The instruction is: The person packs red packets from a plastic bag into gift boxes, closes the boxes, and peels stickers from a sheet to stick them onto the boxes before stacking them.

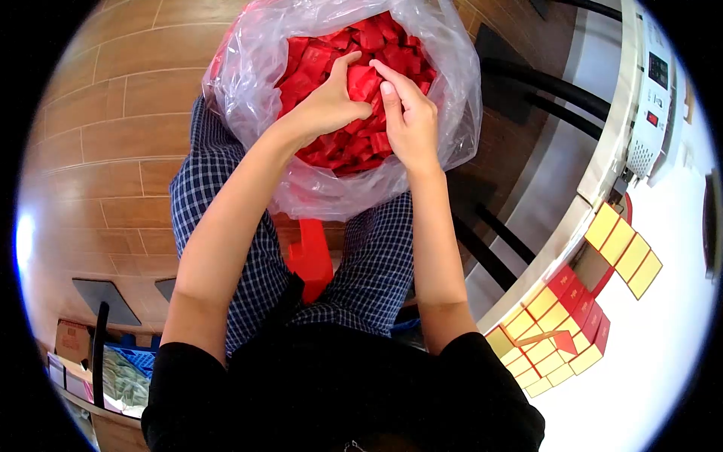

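Note:
A large clear plastic bag (252, 90) stands between my knees, its mouth spread wide over a mass of small red packets (354, 143). Both my hands are inside the mouth, over the pile. My left hand (331, 102) curves around one brighter red packet (364, 83), thumb below it and index finger above. From the other side, my right hand (414, 120) meets the same packet, with thumb and index finger at its right edge. The lower fingers of each hand are partly hidden.
On the right, a white table (640, 361) carries stacked red-and-yellow boxes (557, 328), a row of yellow pieces (623, 248) and a white machine (651, 98) with a red switch. Black table legs (557, 87) reach close to the bag. A blue crate (135, 358) sits lower left.

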`<state>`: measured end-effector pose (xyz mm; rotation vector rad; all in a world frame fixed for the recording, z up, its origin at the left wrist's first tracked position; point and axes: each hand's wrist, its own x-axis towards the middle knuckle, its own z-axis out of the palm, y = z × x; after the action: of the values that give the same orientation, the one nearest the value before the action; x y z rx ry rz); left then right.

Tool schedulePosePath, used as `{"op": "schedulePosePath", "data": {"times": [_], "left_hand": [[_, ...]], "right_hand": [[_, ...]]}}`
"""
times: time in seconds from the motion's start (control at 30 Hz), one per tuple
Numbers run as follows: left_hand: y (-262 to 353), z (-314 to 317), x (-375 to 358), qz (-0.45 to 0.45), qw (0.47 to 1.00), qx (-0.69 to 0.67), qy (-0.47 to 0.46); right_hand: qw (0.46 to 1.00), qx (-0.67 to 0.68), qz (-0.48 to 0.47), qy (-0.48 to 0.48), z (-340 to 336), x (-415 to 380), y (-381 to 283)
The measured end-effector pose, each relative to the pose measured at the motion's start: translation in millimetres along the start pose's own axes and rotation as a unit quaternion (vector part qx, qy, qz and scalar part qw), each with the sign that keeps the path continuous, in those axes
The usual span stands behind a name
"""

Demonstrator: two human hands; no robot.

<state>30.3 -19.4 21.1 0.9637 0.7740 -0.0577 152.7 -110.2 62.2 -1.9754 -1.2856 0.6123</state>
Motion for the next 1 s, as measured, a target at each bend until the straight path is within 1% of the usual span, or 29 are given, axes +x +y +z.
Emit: {"op": "schedulePosePath", "data": {"times": [0.07,0.2,0.23,0.3,0.53,0.57,0.63,0.67,0.73,0.77,0.8,0.87,0.9,0.93,0.97,1.0], "left_hand": [[-3.6,1.5,-0.8,0.015,1.0,-0.01,-0.013],[-8.0,3.2,-0.4,0.048,0.999,0.007,0.001],[-8.2,3.2,-1.1,0.058,0.998,0.004,-0.004],[-7.0,1.8,-2.3,0.048,0.998,-0.023,-0.029],[-4.7,3.0,-2.9,0.076,0.997,-0.001,-0.011],[-0.5,1.0,-4.1,0.05,0.997,0.031,-0.044],[-7.4,-1.8,-2.8,0.147,0.979,0.127,-0.06],[-11.2,-3.2,-2.8,0.145,0.98,0.125,-0.058],[0.9,-1.0,-11.5,0.073,0.959,0.228,-0.149],[4.1,-0.2,-12.5,0.055,0.955,0.224,-0.184],[3.9,0.3,-11.9,0.06,0.954,0.224,-0.187],[-2.4,0.2,-10.6,0.078,0.949,0.199,-0.233],[-0.2,3.8,-16.7,0.1,0.949,0.157,-0.255],[3.0,5.0,-22.8,0.106,0.946,0.161,-0.26],[8.1,4.5,-29.9,0.02,0.952,0.102,-0.287],[15.5,6.7,-36.9,-0.067,0.947,0.045,-0.312]], "right_hand": [[0.999,-0.028,-0.036,-0.006,-3.1,-1.1,-2.5],[0.999,-0.025,-0.028,-0.009,-8.6,-3.6,-8.8],[0.999,-0.03,-0.044,-0.007,-8.8,-4.3,-9.4],[0.997,-0.041,-0.064,-0.003,-7.9,-4.9,-10.2],[0.996,-0.044,-0.076,0.002,-8.5,-2.8,-11.1],[0.997,-0.04,-0.07,0.002,-11.9,-1.8,-9.4],[0.998,-0.034,-0.06,-0.01,-20.0,-2.4,-10.4],[0.998,-0.033,-0.06,-0.013,-24.8,-5.8,-10.4],[0.992,-0.091,-0.041,-0.08,-35.7,-15.8,-12.0],[0.992,-0.091,-0.038,-0.083,-40.0,-23.1,-13.6],[0.991,-0.097,-0.039,-0.08,-45.2,-29.8,-18.6],[0.992,-0.09,-0.067,-0.065,-55.4,-46.0,-30.9],[0.99,-0.101,-0.079,-0.06,-60.0,-54.7,-35.1],[0.989,-0.116,-0.08,-0.045,-62.8,-64.6,-38.2],[0.992,-0.114,-0.05,-0.027,-65.8,-76.1,-44.2],[0.994,-0.112,-0.018,-0.008,-69.5,-87.3,-48.6]]}}
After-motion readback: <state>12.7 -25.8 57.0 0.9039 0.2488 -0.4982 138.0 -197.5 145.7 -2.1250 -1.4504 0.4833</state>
